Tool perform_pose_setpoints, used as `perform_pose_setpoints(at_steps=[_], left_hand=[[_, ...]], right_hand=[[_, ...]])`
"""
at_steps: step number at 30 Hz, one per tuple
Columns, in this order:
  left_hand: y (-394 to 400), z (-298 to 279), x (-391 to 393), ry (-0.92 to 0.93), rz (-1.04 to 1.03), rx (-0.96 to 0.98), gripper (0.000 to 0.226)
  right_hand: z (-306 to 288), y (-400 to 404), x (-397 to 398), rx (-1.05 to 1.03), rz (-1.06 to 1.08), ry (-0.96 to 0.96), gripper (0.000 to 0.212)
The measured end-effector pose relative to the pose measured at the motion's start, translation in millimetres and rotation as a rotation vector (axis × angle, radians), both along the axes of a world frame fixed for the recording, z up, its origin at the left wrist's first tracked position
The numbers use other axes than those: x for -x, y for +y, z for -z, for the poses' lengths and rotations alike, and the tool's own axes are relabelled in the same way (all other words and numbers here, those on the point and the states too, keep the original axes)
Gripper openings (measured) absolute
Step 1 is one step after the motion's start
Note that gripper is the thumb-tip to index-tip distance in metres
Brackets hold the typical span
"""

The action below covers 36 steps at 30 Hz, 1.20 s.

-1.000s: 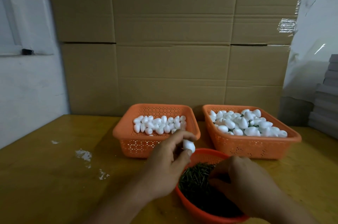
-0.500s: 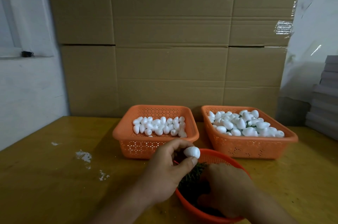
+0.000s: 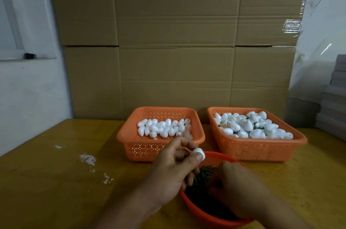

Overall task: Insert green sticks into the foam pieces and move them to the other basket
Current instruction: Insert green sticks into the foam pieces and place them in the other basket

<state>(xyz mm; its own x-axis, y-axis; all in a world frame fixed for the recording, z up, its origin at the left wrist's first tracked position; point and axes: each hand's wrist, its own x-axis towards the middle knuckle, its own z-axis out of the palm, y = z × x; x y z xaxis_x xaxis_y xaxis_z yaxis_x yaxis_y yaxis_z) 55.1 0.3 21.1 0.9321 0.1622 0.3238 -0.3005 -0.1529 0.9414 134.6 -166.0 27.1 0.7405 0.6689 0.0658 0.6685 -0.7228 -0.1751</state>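
Yellow table (image 3: 46,182), left hand (image 3: 168,170) pinching foam piece (image 3: 198,152), basket rim (image 3: 161,139) beside

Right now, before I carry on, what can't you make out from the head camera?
- Right hand: its fingertips are buried in the green sticks, so whether it holds a stick is hidden.
- Round basket: the hands cover much of it; the near rim is cut off by the bottom edge.
- Foam piece pinched by the left hand: the thumb covers its underside.
- Right basket: green shows between pieces; too small to count.
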Motion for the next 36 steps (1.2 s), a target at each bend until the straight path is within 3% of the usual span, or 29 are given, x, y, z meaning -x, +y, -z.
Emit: perform_pose_setpoints(at_steps=[5,14,18,23,28,36], left_hand=[[-1.7,-1.1,1.6,0.048,0.058,0.146,0.033],[-2.5,-4.1,4.2,0.115,0.066,0.273,0.025],[-2.2,-4.8,3.1,0.142,0.048,0.310,0.026],[-0.8,-4.6,2.4,0.156,0.043,0.345,0.028],[-1.2,-5.8,3.3,0.151,0.051,0.346,0.029],[-0.2,-6.5,3.2,0.156,0.041,0.341,0.044]], right_hand=[[-0.9,-1.0,0.6,-0.166,0.011,-0.007,0.012],[-4.6,-9.6,2.8,-0.537,-0.020,-0.060,0.005],[-8.1,-12.5,3.8,-0.678,-0.034,0.069,0.020],[-16.5,-11.1,11.4,-1.053,-0.095,0.315,0.016],[-20.8,-12.5,15.5,-1.113,-0.210,0.497,0.015],[-18.2,-10.9,16.9,-1.094,-0.246,0.462,0.018]])
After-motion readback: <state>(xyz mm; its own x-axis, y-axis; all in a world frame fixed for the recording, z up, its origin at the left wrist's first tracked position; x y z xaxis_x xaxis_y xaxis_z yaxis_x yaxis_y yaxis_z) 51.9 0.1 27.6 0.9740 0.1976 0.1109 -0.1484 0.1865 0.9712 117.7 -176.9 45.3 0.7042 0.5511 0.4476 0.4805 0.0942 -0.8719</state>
